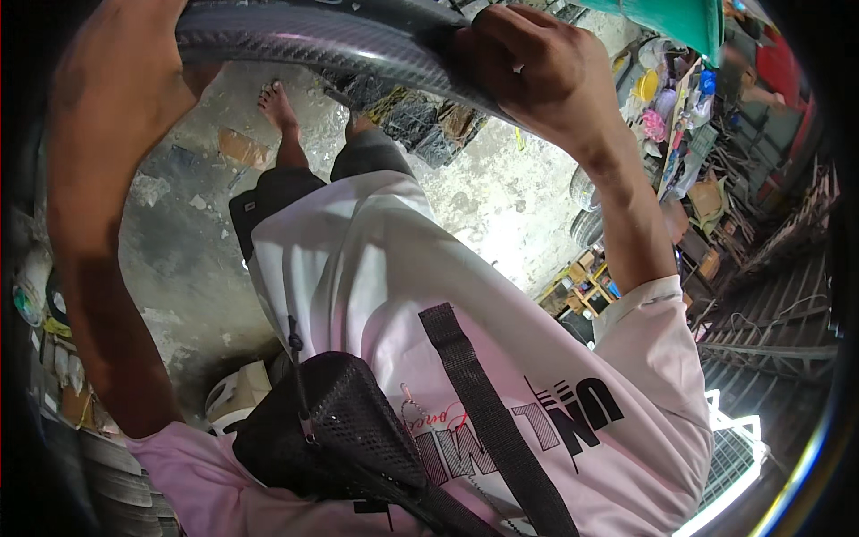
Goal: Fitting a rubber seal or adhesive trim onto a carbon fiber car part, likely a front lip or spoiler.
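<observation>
A curved black tyre [358, 40] with a fine diagonal texture spans the top of the view, held up close in front of me. My right hand [559, 80] is closed around its right part, the knuckles turned toward me. At the upper left my left hand [125, 80] grips the other end; its thumb tip shows under the tyre and most of its fingers are hidden. The top of the tyre runs out of view.
Below lies a worn concrete floor [206, 242] with black plastic sheeting [438, 130] and a flat brown piece [243, 148]. Clutter, tyres [586, 228] and a green container [680, 22] stand to the right. Another person's arm [761, 94] shows at the far right. A black bag [322, 430] hangs on my chest.
</observation>
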`<state>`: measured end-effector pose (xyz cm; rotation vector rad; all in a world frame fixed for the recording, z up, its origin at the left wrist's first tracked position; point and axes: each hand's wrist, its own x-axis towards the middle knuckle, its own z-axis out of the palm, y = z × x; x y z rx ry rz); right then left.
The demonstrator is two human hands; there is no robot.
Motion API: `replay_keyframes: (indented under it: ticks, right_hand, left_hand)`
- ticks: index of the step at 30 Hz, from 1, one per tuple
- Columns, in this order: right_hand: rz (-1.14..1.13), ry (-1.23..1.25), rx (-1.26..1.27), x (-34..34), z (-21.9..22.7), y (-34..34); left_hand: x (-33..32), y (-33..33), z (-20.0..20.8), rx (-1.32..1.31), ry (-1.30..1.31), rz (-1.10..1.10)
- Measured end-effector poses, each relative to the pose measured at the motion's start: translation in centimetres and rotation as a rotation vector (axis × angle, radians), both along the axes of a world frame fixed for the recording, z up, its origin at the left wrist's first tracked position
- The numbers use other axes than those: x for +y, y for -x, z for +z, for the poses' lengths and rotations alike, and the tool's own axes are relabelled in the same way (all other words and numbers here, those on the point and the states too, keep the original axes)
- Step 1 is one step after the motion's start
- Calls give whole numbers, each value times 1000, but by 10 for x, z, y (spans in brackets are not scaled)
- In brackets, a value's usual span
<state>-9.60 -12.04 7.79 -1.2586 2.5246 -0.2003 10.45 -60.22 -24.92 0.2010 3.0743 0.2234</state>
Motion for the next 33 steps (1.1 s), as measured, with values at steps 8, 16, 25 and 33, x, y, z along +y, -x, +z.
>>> replay_keyframes:
  ticks: [8,16,25,33]
  right_hand:
    - [188,7,20,-24,-6,4]
    - [317,-90,57,-29,9,17]
    - [-186,309,-198,15,-20,5]
    - [-1122,719,-125,203,-44,-86]
  left_hand:
    - [337,-62,-295,-303,273,843]
    - [135,-66,-149,-99,-18,538]
    - [179,112,290,304,-82,-62]
    - [165,117,285,35,80,-85]
